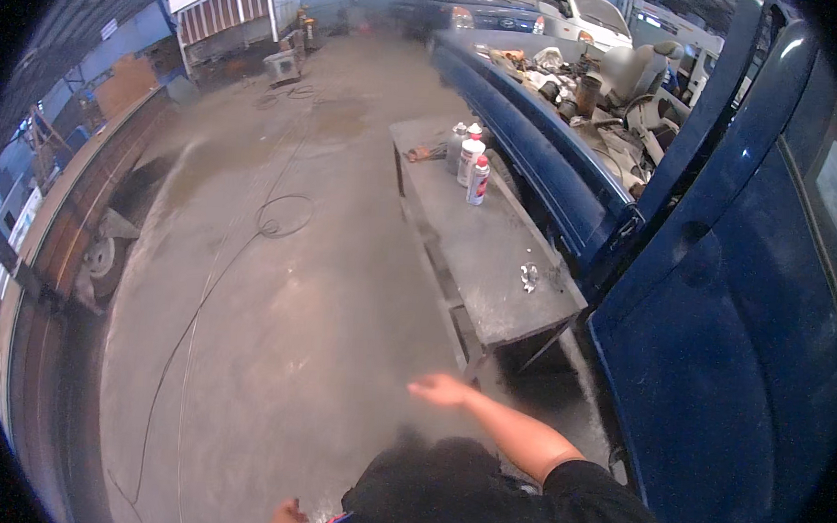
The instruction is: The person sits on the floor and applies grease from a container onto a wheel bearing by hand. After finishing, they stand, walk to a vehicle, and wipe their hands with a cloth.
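Observation:
My right hand [439, 390] is held out in front of my body, over the floor and short of the near end of a metal bench [495, 266]. Blur smears its fingers, and no object shows in it. Low at the bottom edge is my left hand [288, 520], beside my dark clothing and a thin red and blue strip [334, 521]. Its fingers look bent, but the frame edge and my body hide most of it. On the bench stand a red-capped spray can [478, 181], a white bottle [465, 159] and a grey bottle [456, 141].
A crumpled scrap [530, 277] and a brownish tool [426, 153] lie on the bench. A blue truck's open door [718, 376] rises at right, its bed [590, 119] piled with parts. A thin cable [200, 306] loops across the floor [322, 275]. A long beam [65, 240] lines the left.

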A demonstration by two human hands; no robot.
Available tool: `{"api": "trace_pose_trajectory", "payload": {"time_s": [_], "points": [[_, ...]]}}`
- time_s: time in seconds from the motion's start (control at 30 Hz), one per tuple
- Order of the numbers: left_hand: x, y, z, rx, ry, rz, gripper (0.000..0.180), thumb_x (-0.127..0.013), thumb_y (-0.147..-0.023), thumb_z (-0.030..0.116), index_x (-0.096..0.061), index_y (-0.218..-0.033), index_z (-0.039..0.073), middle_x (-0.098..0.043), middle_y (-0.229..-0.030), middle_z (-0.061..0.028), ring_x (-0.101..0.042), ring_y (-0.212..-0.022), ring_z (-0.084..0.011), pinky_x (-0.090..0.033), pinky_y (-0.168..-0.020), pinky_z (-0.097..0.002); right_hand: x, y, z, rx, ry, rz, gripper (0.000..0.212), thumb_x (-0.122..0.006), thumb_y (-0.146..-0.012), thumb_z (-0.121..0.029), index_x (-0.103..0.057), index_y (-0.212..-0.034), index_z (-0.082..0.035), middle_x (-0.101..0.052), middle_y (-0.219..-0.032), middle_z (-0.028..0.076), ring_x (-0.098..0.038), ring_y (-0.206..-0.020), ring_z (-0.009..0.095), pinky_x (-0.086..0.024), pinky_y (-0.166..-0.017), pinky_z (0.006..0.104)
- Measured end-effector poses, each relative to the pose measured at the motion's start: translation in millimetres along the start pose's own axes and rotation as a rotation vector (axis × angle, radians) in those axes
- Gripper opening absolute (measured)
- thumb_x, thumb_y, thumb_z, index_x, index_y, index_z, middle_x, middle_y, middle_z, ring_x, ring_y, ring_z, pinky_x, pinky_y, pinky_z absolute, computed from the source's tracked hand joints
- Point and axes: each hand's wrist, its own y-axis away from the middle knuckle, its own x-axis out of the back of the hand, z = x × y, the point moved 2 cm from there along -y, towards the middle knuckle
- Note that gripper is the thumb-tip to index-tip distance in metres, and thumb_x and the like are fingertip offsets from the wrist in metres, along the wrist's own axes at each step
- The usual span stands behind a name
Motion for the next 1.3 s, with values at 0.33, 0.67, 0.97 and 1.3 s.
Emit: {"api": "trace_pose_trajectory", "payload": {"time_s": [0.33, 0.67, 0.97, 1.3], "points": [[-98, 40, 528, -0.815, -0.044, -0.345, 0.041, -0.056, -0.095, 0.022, -0.046, -0.126, -0.002, -0.058, -0.112, -0.0096, -0.059, -0.095, -0.0182, -0.048, -0.078, -0.0309, 141, -126, -106, 0.035, -0.453, 0.162, 0.058, -0.052, -0.093, -0.047, -0.049, -0.131, -0.004, -0.057, -0.126, 0.012, -0.053, -0.115, 0.021, -0.043, -0.097, 0.0372], [0, -175, 550, -0.513, -0.893, -0.629, 0.045, -0.052, -0.091, 0.032, -0.046, -0.130, 0.010, -0.060, -0.106, -0.0146, -0.060, -0.088, -0.0281, -0.048, -0.071, -0.0472, 207, -229, -151, 0.095, -0.728, 0.382, 0.062, -0.045, -0.092, -0.051, -0.046, -0.133, -0.004, -0.054, -0.129, 0.016, -0.052, -0.119, 0.027, -0.040, -0.103, 0.0411], [-61, -166, 717, -0.436, -1.226, -0.524, 0.049, -0.050, -0.091, 0.038, -0.044, -0.131, 0.011, -0.059, -0.109, -0.0137, -0.059, -0.091, -0.0283, -0.047, -0.074, -0.0490, 189, -24, -186, 0.937, -1.927, 0.950, 0.094, -0.011, -0.083, -0.078, -0.032, -0.144, -0.009, -0.032, -0.147, 0.022, -0.028, -0.137, 0.038, -0.021, -0.108, 0.0615], [-352, 107, 703, -0.862, -1.522, -0.751, 0.050, -0.052, -0.091, 0.039, -0.040, -0.132, 0.013, -0.058, -0.113, -0.0127, -0.058, -0.095, -0.0286, -0.046, -0.077, -0.0503, -225, 168, -14, -1.227, -0.880, 1.639, 0.073, -0.040, -0.089, -0.064, -0.052, -0.129, -0.004, -0.050, -0.135, 0.016, -0.045, -0.127, 0.030, -0.034, -0.106, 0.0384]]}}
